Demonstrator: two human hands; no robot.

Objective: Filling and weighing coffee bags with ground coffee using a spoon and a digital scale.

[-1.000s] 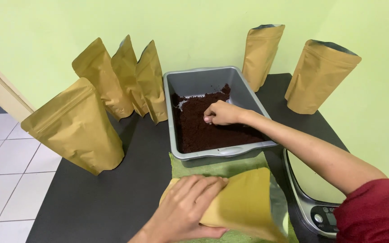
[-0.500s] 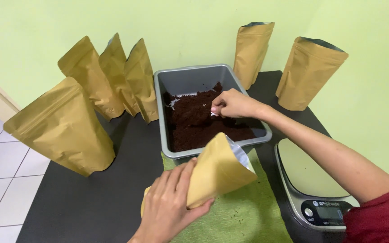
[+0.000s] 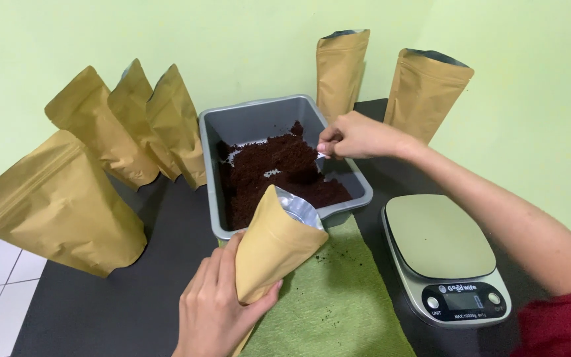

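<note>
On the dark table (image 3: pixel 133 297) before me, a gray tub (image 3: pixel 259 122) holds dark brown grounds (image 3: pixel 279 172), with a green cloth (image 3: pixel 338 304) spread just in front of it. Filled kraft pouches stand around: 4 to the left (image 3: pixel 67 198) and 2 behind on the right (image 3: pixel 424 92). Beside the cloth sits a digital scale (image 3: pixel 441 244), its platform bare. My left hand (image 3: pixel 216 307) wraps its fingers firmly around an open kraft pouch (image 3: pixel 272 248), tilted so its silver-lined mouth points at the tub's near rim. My right hand (image 3: pixel 358 135) hovers over the grounds, fingers pinched closed on a small scoop handle (image 3: pixel 323 155), mostly hidden.
</note>
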